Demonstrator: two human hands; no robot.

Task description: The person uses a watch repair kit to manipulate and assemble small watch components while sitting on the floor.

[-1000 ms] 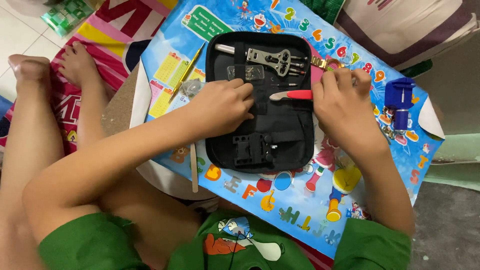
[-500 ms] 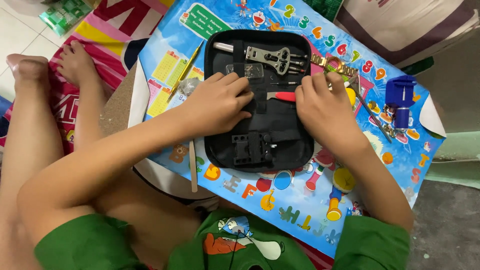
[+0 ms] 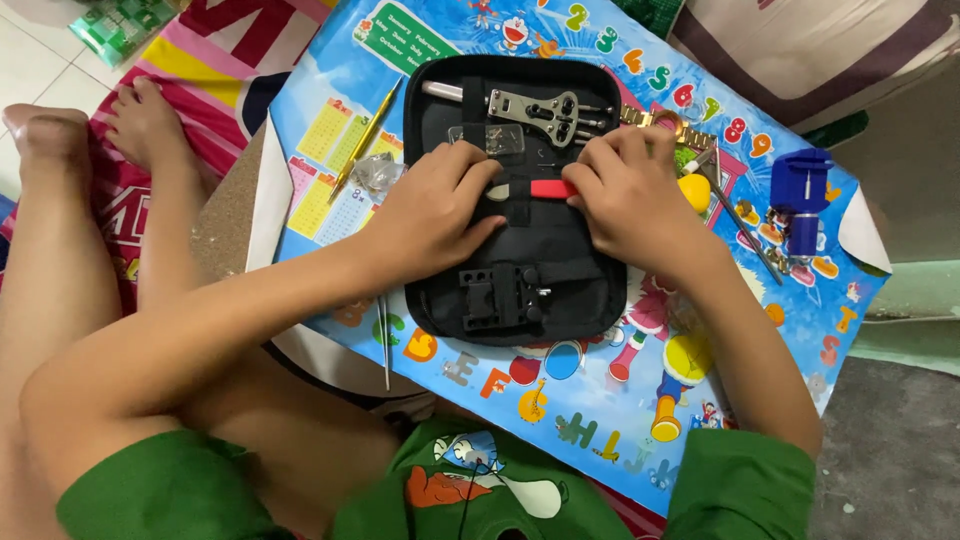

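Two hands on an open black tool case [image 3: 520, 250] lying flat on a colourful number-and-letter poster [image 3: 600, 400] spread over a low counter. Left hand [image 3: 430, 210] rests palm-down on the case's left half, fingers [image 3: 470, 170] loosely curled, pressing it, probably to keep it from sliding. Right hand [image 3: 630, 195] sits at the right edge, fingers pinching the end of a red-handled tool [image 3: 545, 188] that lies across the case middle, seemingly under an elastic strap. Metal wrench-like tool [image 3: 535, 108] strapped along the far edge; black block holder [image 3: 500, 295] at the near edge. Yellow pen-shaped tool [image 3: 365, 140] lies loose on the poster, left of the case. Blue press-like tool [image 3: 800, 200] stands well right, small parts beside it.
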